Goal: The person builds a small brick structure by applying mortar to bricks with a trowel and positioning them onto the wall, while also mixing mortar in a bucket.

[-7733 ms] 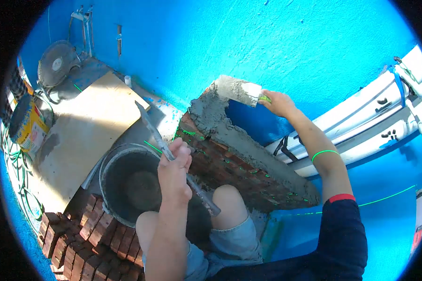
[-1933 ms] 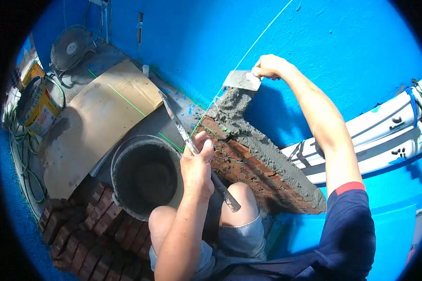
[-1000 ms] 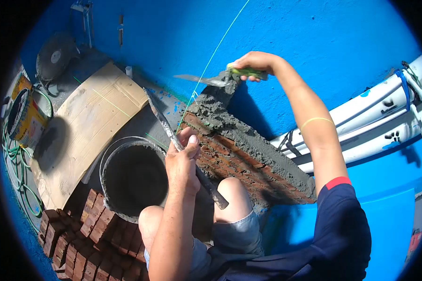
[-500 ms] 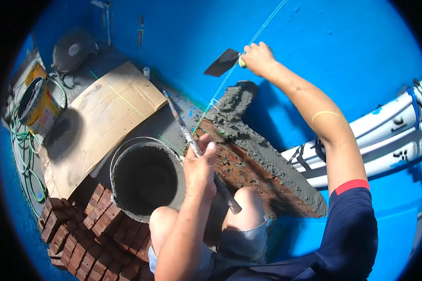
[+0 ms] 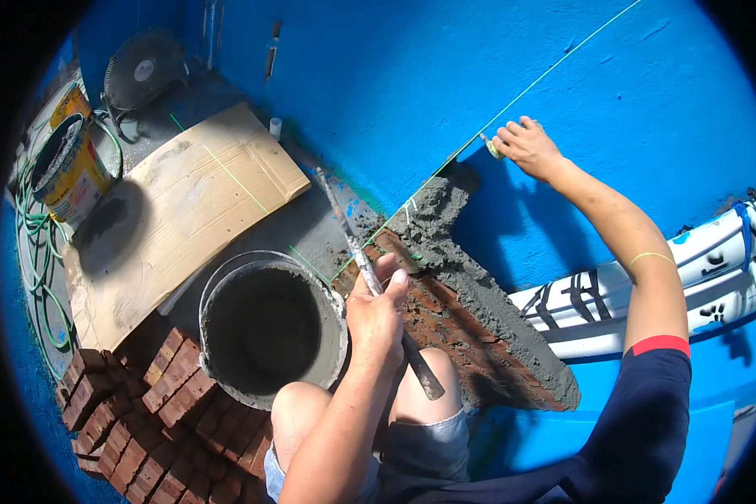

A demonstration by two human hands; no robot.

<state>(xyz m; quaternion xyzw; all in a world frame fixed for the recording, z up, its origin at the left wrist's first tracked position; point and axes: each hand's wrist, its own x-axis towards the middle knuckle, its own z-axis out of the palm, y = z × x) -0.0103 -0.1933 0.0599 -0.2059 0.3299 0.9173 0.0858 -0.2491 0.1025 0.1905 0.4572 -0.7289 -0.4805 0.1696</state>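
My left hand [image 5: 376,315] is closed around a long, thin, mortar-stained rod [image 5: 336,206], which slants over my knee and the bucket's right side. Up at the blue wall, my right hand [image 5: 529,149] grips a trowel by its yellowish handle [image 5: 493,149]. The trowel's blade is seen nearly edge-on, close to a taut green string [image 5: 554,69]. Below that hand runs a low brick wall [image 5: 445,315], its top covered in rough wet grey mortar [image 5: 512,307]. A short mortared arm of it meets the blue wall [image 5: 378,101].
A bucket [image 5: 342,328] of grey mortar stands left of my knees, beside stacked red bricks [image 5: 176,378]. Cardboard [image 5: 193,218] lies beyond. A yellow pail [image 5: 84,172], green hose [image 5: 50,311] and fan [image 5: 143,71] are far left. White pipes [image 5: 630,294] lie at the right.
My right hand has moved right and down with the trowel, whose blade has turned from face-on to nearly edge-on. The view has shifted a little; my left hand still holds the rod.
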